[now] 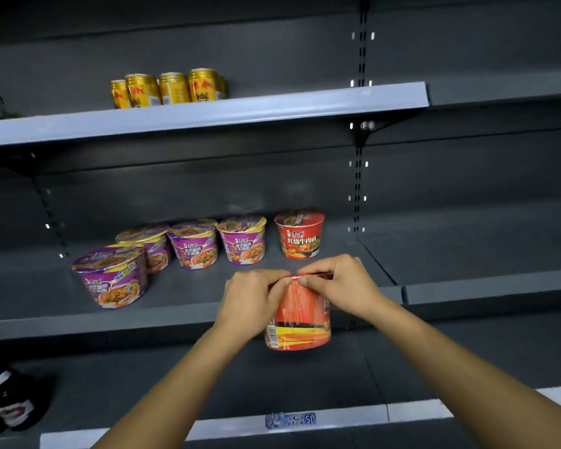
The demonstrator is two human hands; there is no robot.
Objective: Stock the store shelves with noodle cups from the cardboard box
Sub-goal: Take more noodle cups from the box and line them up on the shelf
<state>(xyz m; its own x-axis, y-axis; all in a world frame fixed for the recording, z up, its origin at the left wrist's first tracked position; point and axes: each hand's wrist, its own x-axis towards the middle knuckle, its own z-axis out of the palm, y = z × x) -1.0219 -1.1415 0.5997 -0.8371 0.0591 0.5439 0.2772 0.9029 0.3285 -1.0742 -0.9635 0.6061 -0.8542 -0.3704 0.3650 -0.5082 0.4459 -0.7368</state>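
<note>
The left hand (253, 299) and right hand (334, 283) both pinched the top rim of a red paper noodle cup (300, 322), held at the near edge of the dark grey metal shelf (191, 286). It would best go down upright, label outward, just near of the shelved red cup (300, 234).

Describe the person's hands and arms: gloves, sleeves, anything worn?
Nothing worn that shows. Left hand and right hand are bare: no gloves, no rings visible. Both forearms are uncovered down to the frame edge, with no sleeves, watch, bands or markings in view.
</note>
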